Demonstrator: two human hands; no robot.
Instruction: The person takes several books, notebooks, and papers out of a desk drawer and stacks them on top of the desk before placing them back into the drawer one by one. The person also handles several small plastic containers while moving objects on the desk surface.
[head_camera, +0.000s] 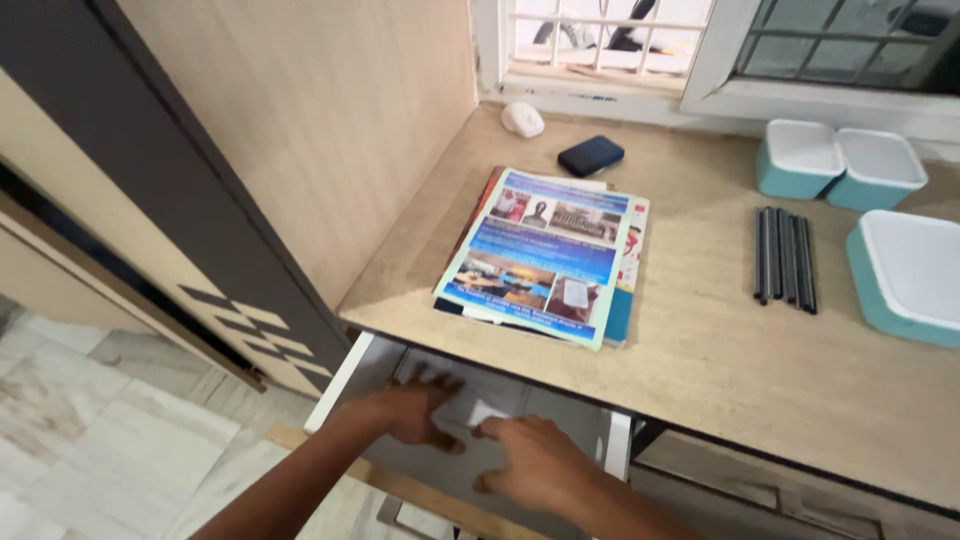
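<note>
Both my hands reach into an open grey drawer (385, 360) under the desk. My left hand (412, 410) lies flat with fingers spread on a white sheet or envelope (483, 410) inside the drawer. My right hand (535, 462) rests beside it, its fingertips touching the same white paper. Whether either hand grips the paper is not clear. On the desk (700, 360) above the drawer lies a stack of printed leaflets and books (545, 255) with a blue, picture-covered sheet on top.
Further back on the desk are a dark blue case (590, 155) and a white mouse (522, 119). Several black rods (785, 258) lie to the right, beside three teal boxes with white lids (838, 160). A wardrobe wall (250, 150) stands at left, with a tiled floor (90, 440) below.
</note>
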